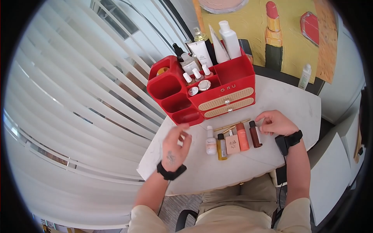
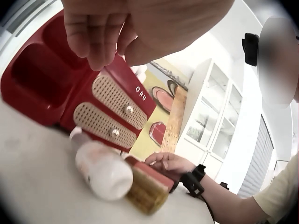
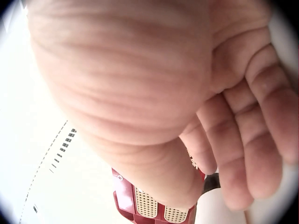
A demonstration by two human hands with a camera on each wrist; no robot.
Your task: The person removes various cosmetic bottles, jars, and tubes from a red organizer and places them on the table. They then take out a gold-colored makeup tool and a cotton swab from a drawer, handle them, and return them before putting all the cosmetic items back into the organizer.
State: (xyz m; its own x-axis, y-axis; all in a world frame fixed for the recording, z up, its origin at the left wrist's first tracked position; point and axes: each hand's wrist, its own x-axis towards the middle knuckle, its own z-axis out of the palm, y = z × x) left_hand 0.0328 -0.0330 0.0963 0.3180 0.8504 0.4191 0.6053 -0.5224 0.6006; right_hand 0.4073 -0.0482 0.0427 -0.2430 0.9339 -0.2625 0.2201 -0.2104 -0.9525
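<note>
My left hand [image 1: 173, 149] hovers over the left of the table, in front of the red organizer [image 1: 229, 90], its fingers loosely bent around nothing. My right hand [image 1: 278, 123] is beside a dark brown bottle [image 1: 255, 135] with a black cap; the right wrist view shows its fingers relaxed, with no thing gripped. Left of that bottle stand or lie, in a row, a coral tube [image 1: 242, 138], a pink square bottle [image 1: 232, 144], a yellow oil bottle [image 1: 222, 148] and a white bottle [image 1: 211, 143]. Thin gold sticks [image 1: 229, 126] lie behind them.
The organizer bears two woven-front drawers [image 1: 227, 102], nail polish bottles [image 1: 197, 74], a white tube [image 1: 201, 53] and a tall white bottle [image 1: 230, 40]. A small bottle [image 1: 305, 77] stands at the back right. Blinds [image 1: 77, 116] border the left; a lipstick painting [image 1: 274, 35] leans behind.
</note>
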